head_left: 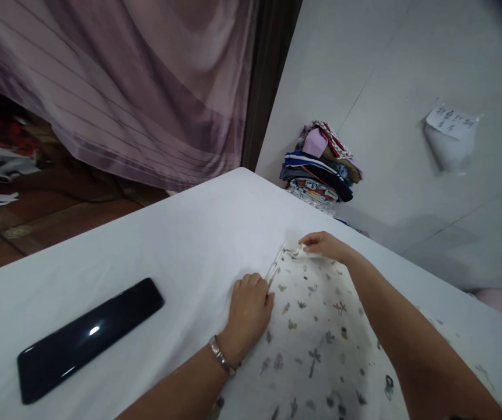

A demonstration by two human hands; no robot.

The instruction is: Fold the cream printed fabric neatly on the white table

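A white cloth with small plant prints (312, 326) lies spread over the white-covered surface (189, 233), at the lower middle of the head view. My left hand (249, 306), with a metal bracelet on its wrist, is closed on the cloth's left edge, its fingers curled. Farther up, my right hand (320, 244) pinches the cloth near its far corner, where the fabric is bunched into small folds. Part of the cloth is hidden behind my right forearm.
A glossy black flat object (88, 338) lies at the left. Folded clothes (320, 163) are stacked by the wall, beyond the far right edge. A pink curtain (167, 87) hangs behind. A labelled bag (452, 137) is on the wall.
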